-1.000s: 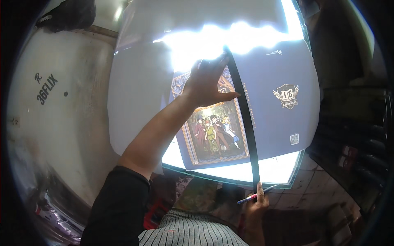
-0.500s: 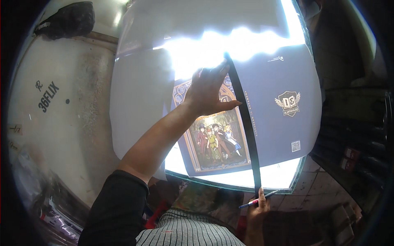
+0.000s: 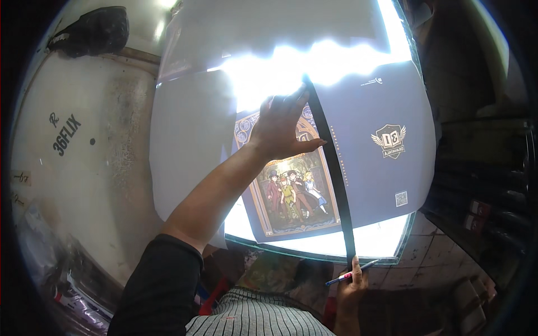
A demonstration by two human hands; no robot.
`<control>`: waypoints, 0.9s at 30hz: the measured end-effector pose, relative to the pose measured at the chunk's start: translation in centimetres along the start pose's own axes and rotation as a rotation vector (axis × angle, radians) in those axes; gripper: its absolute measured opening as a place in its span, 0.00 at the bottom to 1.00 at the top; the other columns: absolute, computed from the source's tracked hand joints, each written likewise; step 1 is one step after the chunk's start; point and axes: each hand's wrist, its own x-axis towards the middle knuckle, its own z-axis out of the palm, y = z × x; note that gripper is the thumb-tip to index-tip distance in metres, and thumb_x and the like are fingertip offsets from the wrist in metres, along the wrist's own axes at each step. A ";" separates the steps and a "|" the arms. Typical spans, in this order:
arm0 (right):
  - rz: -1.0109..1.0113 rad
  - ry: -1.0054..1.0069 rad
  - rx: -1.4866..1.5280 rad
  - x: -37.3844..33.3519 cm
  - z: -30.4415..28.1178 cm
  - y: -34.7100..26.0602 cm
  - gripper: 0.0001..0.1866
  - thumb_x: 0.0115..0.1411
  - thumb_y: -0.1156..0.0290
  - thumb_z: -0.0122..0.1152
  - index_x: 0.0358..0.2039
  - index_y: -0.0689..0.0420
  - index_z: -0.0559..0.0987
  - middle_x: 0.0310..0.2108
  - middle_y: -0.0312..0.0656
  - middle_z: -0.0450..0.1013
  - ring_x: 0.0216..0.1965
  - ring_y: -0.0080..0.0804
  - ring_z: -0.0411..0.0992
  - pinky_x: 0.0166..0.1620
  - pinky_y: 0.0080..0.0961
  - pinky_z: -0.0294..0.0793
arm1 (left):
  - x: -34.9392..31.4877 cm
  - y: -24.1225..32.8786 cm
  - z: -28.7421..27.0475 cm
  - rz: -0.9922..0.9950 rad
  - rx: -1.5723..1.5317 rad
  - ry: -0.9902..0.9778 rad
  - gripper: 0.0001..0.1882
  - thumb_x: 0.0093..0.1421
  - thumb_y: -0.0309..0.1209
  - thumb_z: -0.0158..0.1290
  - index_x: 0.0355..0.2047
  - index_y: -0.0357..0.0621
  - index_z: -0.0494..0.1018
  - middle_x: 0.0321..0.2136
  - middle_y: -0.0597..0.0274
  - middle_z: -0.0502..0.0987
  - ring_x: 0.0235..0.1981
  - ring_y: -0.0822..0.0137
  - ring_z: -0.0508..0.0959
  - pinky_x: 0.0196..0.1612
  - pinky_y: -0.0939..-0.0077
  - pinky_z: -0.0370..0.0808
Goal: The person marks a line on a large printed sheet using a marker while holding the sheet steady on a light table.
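A large printed sheet lies on a glowing light table. Its left panel carries a picture of cartoon figures in an ornate frame, its right panel a winged crest and a code square. Across the sheet runs a long, narrow black straightedge strip, tilted slightly, its lower end past the table's near edge. My left hand presses on the sheet with fingers stretched, the thumb tip touching the strip's left edge. At the near end, my right hand grips the strip and also holds a pen crosswise between its fingers.
To the left is a pale worktop with dark lettering and a black plastic bag at its far side. Plain white sheets overlap the light table's left part. Strong glare hides the strip's far end. Boxes stand on the floor at lower right.
The view has shifted very slightly. Both hands, the strip and the sheet keep the same places relative to one another.
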 end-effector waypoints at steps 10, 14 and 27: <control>-0.017 0.007 0.012 0.3 -0.1 -0.2 0.25 0.57 0.78 0.60 0.58 0.57 0.76 0.40 0.55 0.75 0.36 0.53 0.76 0.39 0.39 0.76 | -0.2 0.0 0.1 0.005 0.024 0.015 0.56 0.51 0.70 0.56 0.66 0.40 0.57 0.65 0.46 0.60 0.66 0.47 0.59 0.65 0.43 0.53; -0.022 0.022 0.007 -0.1 0.0 0.0 0.25 0.58 0.78 0.59 0.58 0.57 0.76 0.38 0.54 0.75 0.34 0.52 0.75 0.38 0.39 0.76 | -0.2 0.0 0.2 0.013 0.003 0.037 0.55 0.51 0.69 0.58 0.66 0.40 0.57 0.65 0.47 0.60 0.66 0.48 0.59 0.65 0.43 0.53; 0.029 -0.064 -0.162 0.2 -1.0 -0.5 0.29 0.53 0.71 0.68 0.58 0.48 0.77 0.26 0.48 0.69 0.27 0.49 0.71 0.32 0.44 0.72 | 0.9 1.2 -1.0 -0.035 -0.190 -0.059 0.63 0.45 0.68 0.64 0.67 0.33 0.54 0.64 0.36 0.59 0.67 0.40 0.57 0.67 0.40 0.49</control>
